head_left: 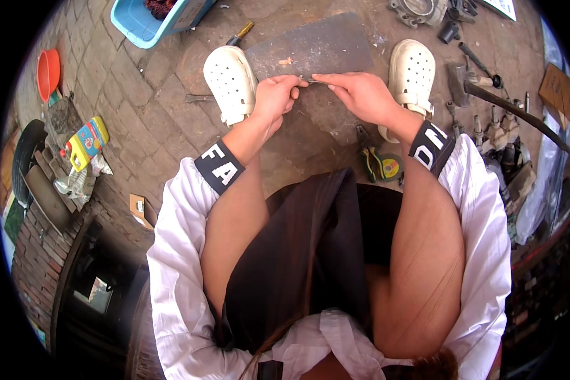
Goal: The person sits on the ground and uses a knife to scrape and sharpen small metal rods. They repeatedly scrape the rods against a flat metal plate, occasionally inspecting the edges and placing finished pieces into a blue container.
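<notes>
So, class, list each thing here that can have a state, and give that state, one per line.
Left hand: closed, pinching
Right hand: thumb and fingers pinching
Small thin piece: held between both hands
Dark sheet: lying flat
Blue basin: holding dark-red material
Yellow jug: capped
White clogs: worn

Small repair workshop, I'd say, run at ground level: on my feed the worn paved floor (139, 95) itself carries the gear. Dark metal plate (310, 44) toward its far edge, cast metal housing (402, 12) near the far right corner, long-handled hammer (519, 114) and loose metal parts (478, 130) down the right edge. I also get pliers (372, 166) nearer the middle, black tyre (20, 164) at the left edge.
</notes>
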### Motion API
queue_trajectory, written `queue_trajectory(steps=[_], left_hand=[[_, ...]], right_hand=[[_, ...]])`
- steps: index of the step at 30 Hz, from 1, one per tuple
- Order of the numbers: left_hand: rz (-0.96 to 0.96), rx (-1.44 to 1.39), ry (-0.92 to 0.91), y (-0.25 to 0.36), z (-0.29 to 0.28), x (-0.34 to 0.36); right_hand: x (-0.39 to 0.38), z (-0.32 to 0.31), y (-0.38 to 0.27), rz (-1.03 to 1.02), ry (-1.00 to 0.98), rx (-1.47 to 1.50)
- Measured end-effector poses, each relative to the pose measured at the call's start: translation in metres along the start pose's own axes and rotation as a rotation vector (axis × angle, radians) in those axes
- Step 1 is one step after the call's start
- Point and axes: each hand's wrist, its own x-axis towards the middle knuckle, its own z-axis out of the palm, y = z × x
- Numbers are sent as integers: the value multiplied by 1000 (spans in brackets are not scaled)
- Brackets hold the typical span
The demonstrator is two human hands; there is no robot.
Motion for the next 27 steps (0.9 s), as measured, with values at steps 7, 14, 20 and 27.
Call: queue_trajectory(steps=[7, 14, 20, 27], left_hand=[[-8, -35, 2, 0, -1, 1], [0, -32, 7, -1, -1, 3], [26, 2, 46, 1, 4, 2], [-15, 21, 44, 1, 3, 3]], right_hand=[[2, 1, -4, -7, 27, -10], [4, 1, -4, 19, 6, -84], [1, 1, -4, 106, -16, 37], [0, 1, -6, 86, 9, 27]])
